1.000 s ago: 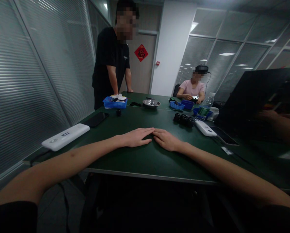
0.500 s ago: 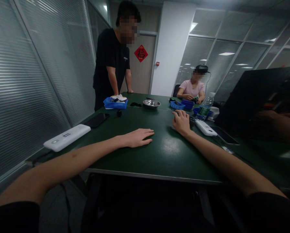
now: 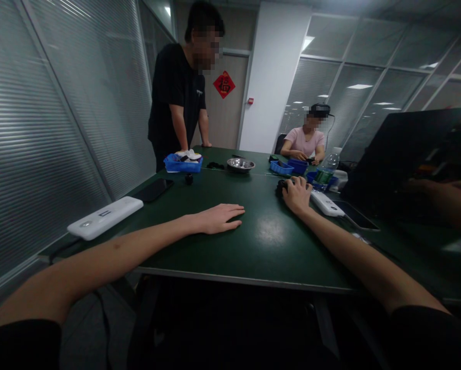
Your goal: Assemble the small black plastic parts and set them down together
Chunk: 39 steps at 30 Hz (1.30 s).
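My left hand [image 3: 218,218] lies flat and open on the dark green table [image 3: 261,241], palm down, holding nothing. My right hand [image 3: 297,195] reaches out over a cluster of small black round parts [image 3: 281,187] further up the table. Its fingers curl down over them and hide most of the cluster. Whether they grip a part cannot be made out. A white power bank [image 3: 325,203] lies just right of that hand.
A long white power bank [image 3: 105,217] and a black phone [image 3: 153,189] lie at the left. Blue trays [image 3: 183,163], a metal bowl [image 3: 240,165] and a water bottle [image 3: 326,172] stand further back. One person stands at the far end, another sits there. A dark laptop [image 3: 403,154] stands at the right.
My right hand left the spot beside my left hand, went forward and right, and now rests curled over the black parts. My left hand stayed still.
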{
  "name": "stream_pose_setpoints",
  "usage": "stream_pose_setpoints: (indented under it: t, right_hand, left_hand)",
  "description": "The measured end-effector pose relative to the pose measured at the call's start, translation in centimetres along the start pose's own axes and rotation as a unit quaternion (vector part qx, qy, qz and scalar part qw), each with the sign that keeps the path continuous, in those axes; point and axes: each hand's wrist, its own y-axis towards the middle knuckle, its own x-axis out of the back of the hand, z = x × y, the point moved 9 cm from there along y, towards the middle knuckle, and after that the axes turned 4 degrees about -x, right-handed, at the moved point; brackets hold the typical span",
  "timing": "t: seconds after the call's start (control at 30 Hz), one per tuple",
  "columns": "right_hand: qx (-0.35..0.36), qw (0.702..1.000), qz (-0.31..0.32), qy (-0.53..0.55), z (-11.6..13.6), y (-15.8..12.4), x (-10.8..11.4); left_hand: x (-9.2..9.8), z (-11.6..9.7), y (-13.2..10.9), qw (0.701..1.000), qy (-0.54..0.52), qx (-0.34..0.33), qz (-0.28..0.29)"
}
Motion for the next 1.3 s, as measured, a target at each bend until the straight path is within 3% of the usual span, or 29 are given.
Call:
stream_pose_setpoints:
  t: [0.6, 0.87, 0.93, 1.03, 1.17, 1.23, 1.3]
  right_hand:
    - [0.007, 1.0, 0.008, -0.012, 0.2, -0.2, 0.0]
    - [0.039, 0.999, 0.028, -0.017, 1.3, -0.3, 0.7]
    - [0.08, 0.996, 0.035, 0.003, 3.0, -0.6, 1.5]
    - [0.177, 0.978, 0.058, 0.094, 7.6, -2.2, 3.8]
    - [0.317, 0.899, 0.088, 0.288, 14.9, -6.7, 9.1]
    - [0.366, 0.858, 0.095, 0.348, 17.4, -8.8, 11.5]
    - [0.392, 0.836, 0.096, 0.372, 18.7, -10.1, 13.0]
  left_hand:
    - [0.0, -0.4, 0.0, 0.999, 0.002, 0.019, 0.041]
    - [0.4, -0.4, -0.2, 0.999, 0.0, 0.025, 0.02]
    - [0.7, 0.2, -0.3, 0.999, 0.006, 0.044, -0.003]
    - [1.0, 1.6, -0.4, 0.995, 0.013, 0.092, -0.037]
    - [0.3, 3.1, -0.4, 0.989, 0.004, 0.145, -0.02]
    - [0.1, 2.6, -0.1, 0.993, -0.004, 0.116, -0.012]
    - [0.1, 1.7, 0.2, 0.998, -0.014, 0.067, -0.012]
